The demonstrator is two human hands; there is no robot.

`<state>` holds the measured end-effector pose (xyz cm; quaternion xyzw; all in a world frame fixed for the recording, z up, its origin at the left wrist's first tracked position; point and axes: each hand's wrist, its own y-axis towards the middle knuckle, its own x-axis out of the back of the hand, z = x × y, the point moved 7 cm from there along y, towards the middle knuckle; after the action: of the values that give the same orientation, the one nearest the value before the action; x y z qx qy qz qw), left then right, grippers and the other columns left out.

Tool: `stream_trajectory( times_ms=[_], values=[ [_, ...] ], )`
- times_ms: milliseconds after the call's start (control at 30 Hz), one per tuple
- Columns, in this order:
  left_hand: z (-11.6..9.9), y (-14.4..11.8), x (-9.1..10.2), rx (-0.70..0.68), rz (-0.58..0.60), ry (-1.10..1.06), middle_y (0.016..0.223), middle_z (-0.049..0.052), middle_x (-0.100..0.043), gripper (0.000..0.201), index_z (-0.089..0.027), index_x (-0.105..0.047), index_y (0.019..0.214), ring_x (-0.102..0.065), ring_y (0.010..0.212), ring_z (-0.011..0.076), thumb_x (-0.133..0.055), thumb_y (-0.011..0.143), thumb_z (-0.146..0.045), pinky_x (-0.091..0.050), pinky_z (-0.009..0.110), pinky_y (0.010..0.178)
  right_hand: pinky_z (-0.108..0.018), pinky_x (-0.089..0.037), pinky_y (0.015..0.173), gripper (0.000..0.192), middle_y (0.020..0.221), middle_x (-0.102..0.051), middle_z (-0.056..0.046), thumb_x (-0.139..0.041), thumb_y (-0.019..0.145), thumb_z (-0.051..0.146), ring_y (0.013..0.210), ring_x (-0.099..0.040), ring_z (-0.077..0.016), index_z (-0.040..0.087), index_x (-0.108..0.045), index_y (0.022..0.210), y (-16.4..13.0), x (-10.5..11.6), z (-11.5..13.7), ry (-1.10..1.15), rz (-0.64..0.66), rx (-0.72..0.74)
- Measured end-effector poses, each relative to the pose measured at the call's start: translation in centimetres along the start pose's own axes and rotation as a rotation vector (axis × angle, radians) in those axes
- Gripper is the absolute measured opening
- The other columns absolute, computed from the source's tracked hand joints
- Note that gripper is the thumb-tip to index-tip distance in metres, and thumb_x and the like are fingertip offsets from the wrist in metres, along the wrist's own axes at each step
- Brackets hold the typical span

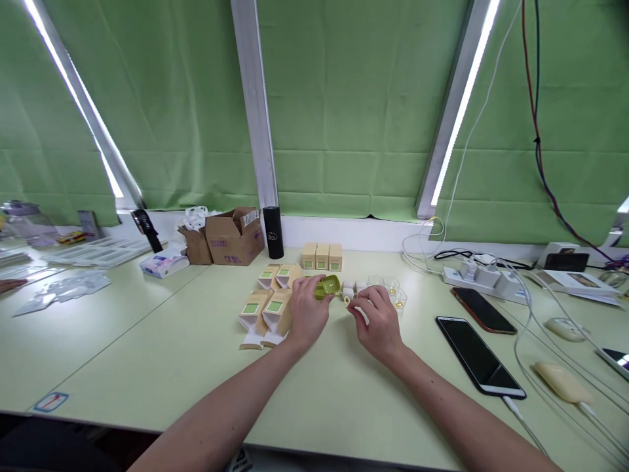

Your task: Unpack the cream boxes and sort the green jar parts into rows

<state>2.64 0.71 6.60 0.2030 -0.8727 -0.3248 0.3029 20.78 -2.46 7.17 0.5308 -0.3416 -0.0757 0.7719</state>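
**Steady the green case while the small part goes in**

The left hand (307,311) grips an open green case (327,286) just above the bench (147,347), beside the flat cartons (265,311). The right hand (376,321) pinches a tiny pale piece (348,301), too small to identify, close to the case. The step probably goes best with the case level, its opening facing the right fingers, and a short, gentle move.

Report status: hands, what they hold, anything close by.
Left hand holds green case. Right hand pinches a small white piece. Open cartons beside left hand; phone right.
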Motion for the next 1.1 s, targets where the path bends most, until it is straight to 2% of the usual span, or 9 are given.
stream_trajectory(
  times_ms=[167, 367, 500, 600, 800, 1100],
  values=[
    [1.4, 0.5, 0.8, 0.128, -0.088, -0.085, 0.117, 0.01, -0.068, 0.044, -0.023, -0.067, 0.127, -0.056, 0.12, 0.0285, -0.074, 0.084, -0.024, -0.053, 0.044, 0.096, -0.037, -0.048, 0.076, 0.018, 0.094, -0.064, -0.008, -0.059, 0.092, 0.009, 0.1, -0.052, -0.0259, 0.023, -0.071, 0.09, 0.6, -2.0, -1.9, -0.044, 0.081, -0.063],
    [2.5, 0.7, 0.7, 0.247, -0.112, -0.154, 0.12, 0.014, -0.067, 0.047, -0.019, -0.067, 0.13, -0.062, 0.111, 0.0279, -0.075, 0.085, -0.03, -0.056, 0.04, 0.086, -0.036, -0.045, 0.081, 0.017, 0.097, -0.066, -0.009, -0.065, 0.087, 0.007, 0.103, -0.05, -0.0255, 0.021, -0.075, 0.084, 2.4, -6.4, -3.7, -0.169, 0.214, -0.13],
    [2.8, 0.7, 0.6, 0.264, -0.12, -0.163, 0.118, 0.015, -0.067, 0.047, -0.018, -0.066, 0.131, -0.063, 0.109, 0.0272, -0.073, 0.087, -0.032, -0.056, 0.039, 0.085, -0.039, -0.041, 0.087, 0.014, 0.099, -0.067, -0.009, -0.069, 0.086, 0.011, 0.106, -0.049, -0.0264, 0.021, -0.078, 0.084, 2.8, -9.1, -4.6, -0.244, 0.269, -0.208],
    [2.8, 0.7, 0.7, 0.262, -0.123, -0.163, 0.117, 0.015, -0.067, 0.047, -0.017, -0.067, 0.131, -0.063, 0.108, 0.0269, -0.073, 0.087, -0.032, -0.056, 0.038, 0.084, -0.039, -0.038, 0.091, 0.012, 0.1, -0.066, -0.01, -0.07, 0.087, 0.014, 0.107, -0.047, -0.0268, 0.021, -0.079, 0.085, 2.8, -10.3, -4.9, -0.292, 0.294, -0.23],
    [2.7, 0.7, 0.7, 0.272, -0.13, -0.175, 0.119, 0.015, -0.067, 0.045, -0.018, -0.068, 0.128, -0.063, 0.107, 0.026, -0.074, 0.085, -0.032, -0.056, 0.037, 0.084, -0.041, -0.034, 0.092, 0.013, 0.098, -0.066, -0.011, -0.07, 0.087, 0.017, 0.106, -0.046, -0.0277, 0.022, -0.081, 0.084, 2.6, -11.4, -5.0, -0.344, 0.337, -0.232],
    [2.9, 0.5, 0.5, 0.251, -0.128, -0.204, 0.117, 0.013, -0.068, 0.043, -0.02, -0.069, 0.126, -0.064, 0.106, 0.0245, -0.074, 0.085, -0.032, -0.055, 0.034, 0.081, -0.043, -0.033, 0.097, 0.011, 0.1, -0.066, -0.012, -0.072, 0.082, 0.016, 0.109, -0.045, -0.0295, 0.021, -0.08, 0.088, 2.3, -10.8, -4.8, -0.363, 0.327, -0.235]
  ],
)
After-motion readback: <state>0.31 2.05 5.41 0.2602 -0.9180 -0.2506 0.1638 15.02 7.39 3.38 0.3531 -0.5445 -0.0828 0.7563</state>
